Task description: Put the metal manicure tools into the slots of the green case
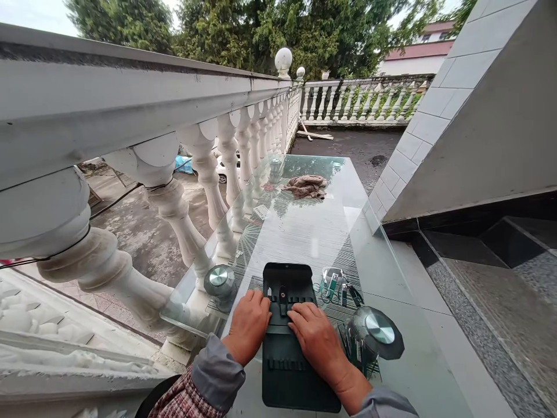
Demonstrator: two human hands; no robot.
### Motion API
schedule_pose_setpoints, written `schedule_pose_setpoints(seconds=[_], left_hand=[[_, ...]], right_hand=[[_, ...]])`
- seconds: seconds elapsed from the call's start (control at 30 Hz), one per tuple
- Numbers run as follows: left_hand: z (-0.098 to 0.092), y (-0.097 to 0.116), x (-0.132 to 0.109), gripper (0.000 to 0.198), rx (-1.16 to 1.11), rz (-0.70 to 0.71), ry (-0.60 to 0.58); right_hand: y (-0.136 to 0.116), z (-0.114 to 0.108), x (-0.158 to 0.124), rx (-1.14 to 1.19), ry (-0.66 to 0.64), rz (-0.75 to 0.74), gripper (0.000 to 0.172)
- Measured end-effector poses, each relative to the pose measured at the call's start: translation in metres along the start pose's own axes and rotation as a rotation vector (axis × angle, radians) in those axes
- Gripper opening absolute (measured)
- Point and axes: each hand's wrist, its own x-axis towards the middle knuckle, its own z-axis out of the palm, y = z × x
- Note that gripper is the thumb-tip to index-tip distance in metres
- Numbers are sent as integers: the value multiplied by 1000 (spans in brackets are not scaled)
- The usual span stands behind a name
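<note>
— Where are the hands?

— Both are on the dark green fold-open tool case (287, 371). It lies opened flat at the near end of the clear glass counter (304, 232), with its long side running away from the person.

— Holding anything?

— No. The left hand (248, 325) lies palm down on the case's left edge, its grip loose and closed on nothing. The right hand (315, 337) lies flat across the middle, grip open, fingertips by the row of elastic loops. A small dark tool (282, 299) sits in those loops, between the two sets of fingertips.

— What's beside the case?

— Just to its right is a heap of small metal tools with green handles (339, 287), loose on the glass. A round silver metal cap (379, 329) stands near the right wrist, and another like it is at the left corner.

— And further off?

— A crumpled brown cloth (306, 186) lies at the far end of the counter. A white stone balustrade (204, 157) runs along the left side.
</note>
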Motion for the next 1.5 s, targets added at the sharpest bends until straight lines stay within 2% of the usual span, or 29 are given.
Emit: schedule_pose_setpoints(seconds=[0.1, 0.2, 0.3, 0.47, 0.8, 1.07, 1.27, 1.5], left_hand=[[8, 4, -8, 18, 50, 67, -17], [15, 7, -17, 29, 33, 84, 22], [14, 5, -18, 26, -28, 73, 36], [3, -4, -5, 3, -116, -41, -5], [-3, -15, 24, 17, -167, -156, -17], [-4, -15, 53, 17, -231, -244, -107], [-1, -19, 59, 12, -317, -324, -145], [-7, -17, 60, 6, -468, -384, -110]], right_hand=[[-1, 5, -2, -16, -2, 18, 17], [0, 6, -2, -7, -5, 34, 18], [0, 5, -3, 3, -2, 38, 18], [-1, 5, -4, 43, 5, 47, 17], [-2, 3, -2, 66, -17, 67, 15], [-3, 2, -1, 50, -16, 69, 14], [0, 5, -3, 50, -25, 75, 13], [0, 6, -3, 47, -35, 76, 12]])
